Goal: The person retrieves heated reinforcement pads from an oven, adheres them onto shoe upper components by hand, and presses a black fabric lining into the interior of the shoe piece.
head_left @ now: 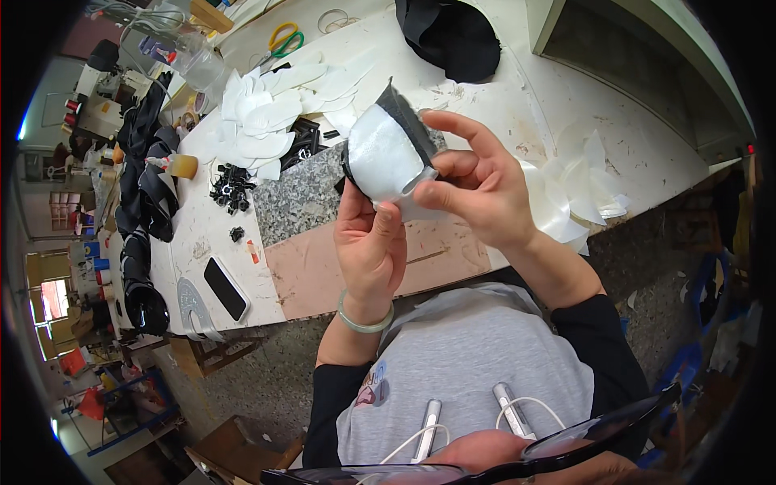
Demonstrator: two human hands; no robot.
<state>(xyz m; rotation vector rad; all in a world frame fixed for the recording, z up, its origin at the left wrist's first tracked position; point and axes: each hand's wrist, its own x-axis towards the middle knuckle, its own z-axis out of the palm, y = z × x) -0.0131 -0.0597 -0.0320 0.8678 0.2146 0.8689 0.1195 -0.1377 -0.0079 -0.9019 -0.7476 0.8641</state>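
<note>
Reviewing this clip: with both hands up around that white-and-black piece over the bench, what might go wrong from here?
1. The white-and-black piece is pinched only at its lower edge by the left hand and right hand, so it may slip or its layers shift.
2. It is held above the stone slab, near small black clips; a drop could scatter them.
3. The phone lies close to the table edge and could be knocked off.

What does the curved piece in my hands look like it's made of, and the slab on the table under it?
The curved piece looks like stiff white sheet, perhaps plastic or coated fabric, faintly glossy, with a dark fuzzy, felt-like backing at its top edge. The slab looks like polished granite: grey, finely speckled. Both hands, left and right, pinch the piece.
</note>
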